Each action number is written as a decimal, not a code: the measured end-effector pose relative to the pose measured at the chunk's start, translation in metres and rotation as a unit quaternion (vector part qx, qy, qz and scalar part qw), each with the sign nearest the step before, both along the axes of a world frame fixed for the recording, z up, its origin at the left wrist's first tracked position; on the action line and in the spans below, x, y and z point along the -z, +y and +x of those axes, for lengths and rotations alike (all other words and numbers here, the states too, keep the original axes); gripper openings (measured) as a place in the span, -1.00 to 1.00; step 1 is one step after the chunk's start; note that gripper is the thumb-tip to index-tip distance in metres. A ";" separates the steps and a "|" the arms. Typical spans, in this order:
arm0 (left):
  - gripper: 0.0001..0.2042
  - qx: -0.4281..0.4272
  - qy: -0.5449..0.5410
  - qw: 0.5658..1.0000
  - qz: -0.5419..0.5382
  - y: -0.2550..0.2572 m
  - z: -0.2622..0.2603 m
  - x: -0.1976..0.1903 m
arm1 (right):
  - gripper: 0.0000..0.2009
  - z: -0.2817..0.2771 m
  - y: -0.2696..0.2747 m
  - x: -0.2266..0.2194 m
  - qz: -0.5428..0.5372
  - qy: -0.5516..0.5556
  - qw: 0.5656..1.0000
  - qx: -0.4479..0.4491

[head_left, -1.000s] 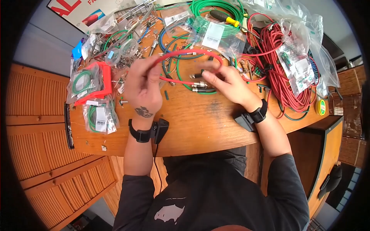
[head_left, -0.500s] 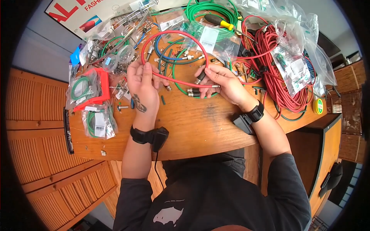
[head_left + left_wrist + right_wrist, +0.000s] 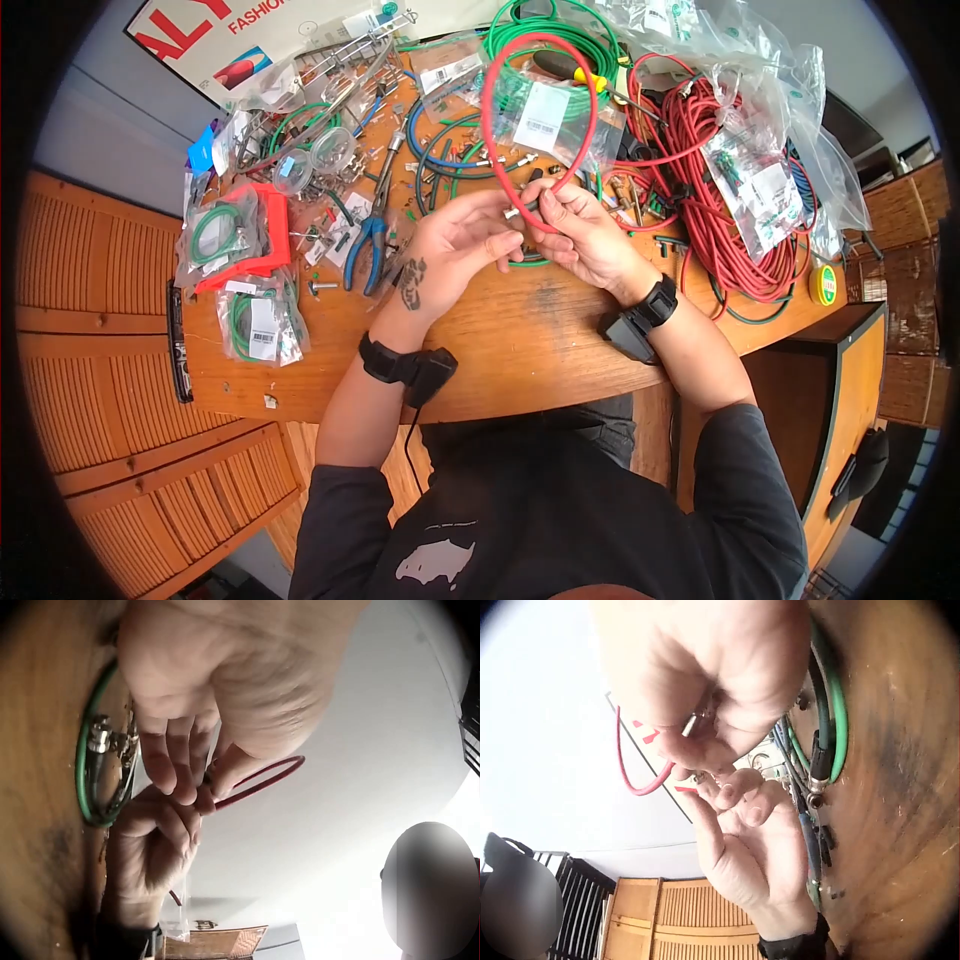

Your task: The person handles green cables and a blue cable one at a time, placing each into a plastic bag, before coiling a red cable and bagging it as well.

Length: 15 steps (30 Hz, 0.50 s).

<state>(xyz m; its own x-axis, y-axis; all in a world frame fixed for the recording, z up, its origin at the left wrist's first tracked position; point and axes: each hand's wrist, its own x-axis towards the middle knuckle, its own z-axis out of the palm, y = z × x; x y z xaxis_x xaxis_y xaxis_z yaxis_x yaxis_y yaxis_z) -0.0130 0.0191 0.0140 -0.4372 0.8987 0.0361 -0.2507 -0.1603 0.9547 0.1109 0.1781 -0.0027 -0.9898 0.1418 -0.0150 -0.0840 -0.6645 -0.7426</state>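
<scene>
A red cable [image 3: 490, 95] stands in an upright loop above the desk, and its two ends come together at the right hand [image 3: 590, 235]. Thumb and fingers of that hand pinch the cable; a metal connector [image 3: 694, 724] shows under its palm in the right wrist view. Close by on the left, the left hand [image 3: 455, 245] has loosely bent fingers, its thumb apart from them. Its fingertips are right at a small metal end [image 3: 511, 213] of the cable. Blue-handled pliers [image 3: 370, 240] lie on the desk left of the left hand.
Coiled red cable [image 3: 735, 240] and clear plastic bags [image 3: 770, 190] lie to the right. Behind the hands are a green cable coil [image 3: 550, 20] and a screwdriver [image 3: 560, 65]. Bagged green cables [image 3: 240, 315], a red bin [image 3: 275, 225] and loose metal parts crowd the left side.
The red loop has moved right and turned upright. The left hand has let go of the loop's left side and come over to the right hand. The pliers are now uncovered.
</scene>
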 end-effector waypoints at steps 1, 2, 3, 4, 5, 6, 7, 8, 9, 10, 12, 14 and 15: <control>-0.64 0.003 0.005 1.000 0.003 0.001 0.002 0.002 | -0.75 0.001 0.001 0.001 -0.038 0.009 0.999 -0.022; -0.68 -0.018 0.002 1.000 0.008 0.002 0.003 0.004 | -0.74 0.001 0.001 0.001 -0.076 0.018 0.996 -0.044; -0.68 -0.019 0.001 1.000 0.007 0.001 0.004 0.005 | -0.74 0.001 0.002 0.002 -0.077 0.017 0.996 -0.045; -0.71 -0.029 0.023 0.999 0.000 0.000 0.005 0.007 | -0.73 0.001 0.002 0.002 -0.091 0.016 0.994 -0.059; -0.74 -0.039 0.046 0.998 -0.006 -0.001 0.005 0.008 | -0.72 0.000 0.002 0.002 -0.104 0.016 0.992 -0.073; -0.74 -0.042 0.046 0.998 -0.007 0.001 0.006 0.010 | -0.72 0.000 0.002 0.001 -0.105 0.016 0.991 -0.075; -0.77 -0.079 0.035 0.996 0.025 0.004 0.006 0.011 | -0.70 0.000 0.003 0.000 -0.067 -0.004 0.996 -0.065; -0.79 -0.116 0.024 0.991 0.057 0.007 0.005 0.012 | -0.68 0.000 0.004 -0.003 -0.028 -0.024 0.998 -0.055; -0.79 -0.117 0.025 0.991 0.058 0.008 0.001 0.012 | -0.68 -0.001 0.004 -0.008 -0.028 -0.023 0.998 -0.056; -0.80 -0.136 -0.030 0.986 0.097 0.009 -0.004 0.012 | -0.67 -0.001 0.003 -0.013 0.050 -0.059 0.997 -0.023; -0.81 -0.145 -0.104 0.975 0.133 0.004 -0.015 0.009 | -0.66 -0.002 0.007 -0.013 0.128 -0.095 0.987 0.012; -0.80 -0.150 -0.140 0.971 0.123 -0.003 -0.029 0.015 | -0.66 -0.004 0.018 -0.006 0.311 -0.126 0.939 0.075; -0.79 -0.157 -0.175 0.965 0.114 -0.005 -0.033 0.015 | -0.66 -0.003 0.020 -0.007 0.312 -0.126 0.939 0.075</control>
<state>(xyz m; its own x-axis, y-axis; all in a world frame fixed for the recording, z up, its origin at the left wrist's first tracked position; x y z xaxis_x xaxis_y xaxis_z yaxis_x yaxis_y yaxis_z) -0.0459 0.0144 -0.0015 -0.7073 0.7066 0.0186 -0.4564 -0.4766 0.7514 0.1080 0.1985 0.0044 -0.9344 0.3375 -0.1138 0.0886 -0.0894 -0.9921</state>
